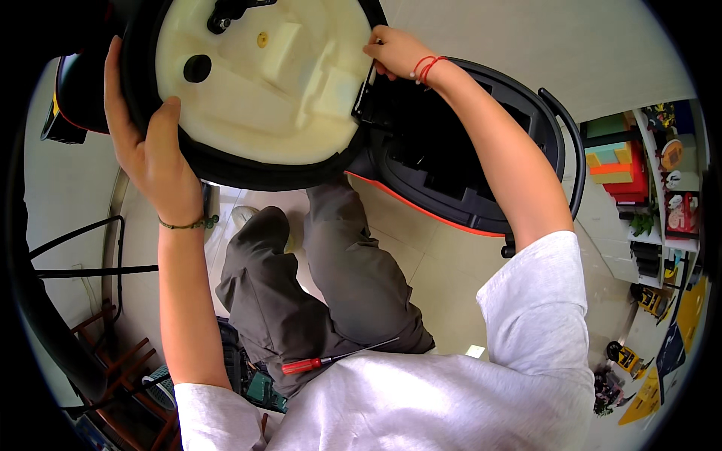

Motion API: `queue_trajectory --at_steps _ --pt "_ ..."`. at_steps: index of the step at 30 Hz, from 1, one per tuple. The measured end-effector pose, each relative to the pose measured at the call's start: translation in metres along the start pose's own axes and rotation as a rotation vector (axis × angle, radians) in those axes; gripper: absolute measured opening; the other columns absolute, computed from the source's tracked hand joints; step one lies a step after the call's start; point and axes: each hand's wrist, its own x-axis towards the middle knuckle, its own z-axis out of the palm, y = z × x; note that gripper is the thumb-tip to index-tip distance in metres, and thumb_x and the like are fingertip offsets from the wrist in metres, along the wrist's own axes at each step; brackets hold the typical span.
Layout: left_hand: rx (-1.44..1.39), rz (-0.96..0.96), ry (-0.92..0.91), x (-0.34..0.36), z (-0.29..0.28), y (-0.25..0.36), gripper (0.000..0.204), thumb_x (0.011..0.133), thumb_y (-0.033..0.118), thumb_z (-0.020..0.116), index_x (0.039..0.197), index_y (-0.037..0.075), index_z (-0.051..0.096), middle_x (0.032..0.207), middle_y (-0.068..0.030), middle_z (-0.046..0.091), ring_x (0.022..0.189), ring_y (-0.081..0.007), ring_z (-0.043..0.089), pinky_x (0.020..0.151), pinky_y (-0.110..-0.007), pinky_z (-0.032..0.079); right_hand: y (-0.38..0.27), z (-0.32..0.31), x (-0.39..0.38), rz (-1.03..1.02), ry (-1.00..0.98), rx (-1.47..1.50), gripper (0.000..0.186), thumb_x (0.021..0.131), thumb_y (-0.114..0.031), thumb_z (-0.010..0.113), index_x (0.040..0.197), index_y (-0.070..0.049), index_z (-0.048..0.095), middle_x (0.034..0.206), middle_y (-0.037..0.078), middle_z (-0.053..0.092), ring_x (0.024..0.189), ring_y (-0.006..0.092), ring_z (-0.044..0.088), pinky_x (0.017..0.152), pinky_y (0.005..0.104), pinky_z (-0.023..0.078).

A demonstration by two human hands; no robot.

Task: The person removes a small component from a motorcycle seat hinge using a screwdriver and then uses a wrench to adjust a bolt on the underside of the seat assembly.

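Note:
A raised seat shows its cream plastic underside (pixel 248 98) with a black rim. My left hand (pixel 150 146) grips its left edge, thumb across the rim. My right hand (pixel 391 52) is closed at the right edge, beside a thin metal bar (pixel 365 90); what its fingertips hold is hidden. Beneath and right of the seat lies an open black storage compartment (pixel 406 165) with a red-edged body and a curved rail (pixel 571 150). A screwdriver with a red handle (pixel 302 364) rests across my lap.
My legs (pixel 353 278) are below the seat on a tiled floor (pixel 440 263). Black tubing (pixel 75 272) and wooden frames (pixel 131 353) are at left. Shelves (pixel 654 180) with colourful boxes and small yellow toy vehicles (pixel 650 297) are at right.

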Motion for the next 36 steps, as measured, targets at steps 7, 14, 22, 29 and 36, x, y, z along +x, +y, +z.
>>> queue_trajectory --at_steps 7,14,22,29,36 --pt "-0.041 -0.027 0.006 -0.002 -0.002 0.000 0.063 0.085 0.003 0.050 0.147 -0.004 0.037 0.150 -0.0153 0.040 0.129 -0.0239 0.048 0.110 -0.034 0.036 -0.042 0.012 -0.046 -0.371 0.112 -0.450 0.029 0.095 -0.030 0.053 0.098 -0.001 0.058 0.074 0.019 0.065 0.069 0.0403 0.062 0.066 0.0443 0.050" --pt "0.011 0.026 0.006 -0.001 0.000 -0.002 0.062 0.085 0.005 0.051 0.146 -0.005 0.038 0.151 -0.0151 0.039 0.129 -0.0235 0.048 0.110 -0.034 0.036 -0.003 -0.015 -0.018 0.001 0.073 0.029 0.028 0.095 -0.028 0.054 0.096 0.000 0.059 0.068 0.007 0.063 0.052 0.0175 0.059 0.057 0.0333 0.047" --pt "0.025 0.020 0.004 0.000 -0.001 -0.002 0.063 0.085 0.005 0.050 0.146 -0.004 0.037 0.152 -0.0149 0.038 0.130 -0.0236 0.046 0.110 -0.034 0.035 0.014 -0.012 0.006 0.092 -0.107 0.108 0.026 0.095 -0.024 0.054 0.095 0.001 0.062 0.071 0.006 0.065 0.055 0.0137 0.062 0.053 0.0294 0.047" --pt "-0.019 0.011 0.013 -0.001 0.002 -0.001 0.064 0.085 0.005 0.050 0.147 -0.003 0.036 0.151 -0.0152 0.039 0.130 -0.0239 0.047 0.110 -0.035 0.036 0.021 -0.014 0.018 0.267 -0.251 0.164 0.027 0.095 -0.025 0.054 0.094 0.000 0.064 0.079 0.005 0.068 0.062 0.0111 0.063 0.052 0.0265 0.045" --pt "-0.018 -0.009 0.020 0.001 0.001 0.002 0.063 0.085 0.005 0.050 0.146 -0.004 0.037 0.150 -0.0148 0.040 0.130 -0.0236 0.047 0.110 -0.035 0.036 0.007 -0.003 0.006 0.092 -0.065 0.060 0.024 0.095 -0.024 0.052 0.095 0.000 0.057 0.070 0.005 0.064 0.054 0.0132 0.057 0.052 0.0290 0.043"
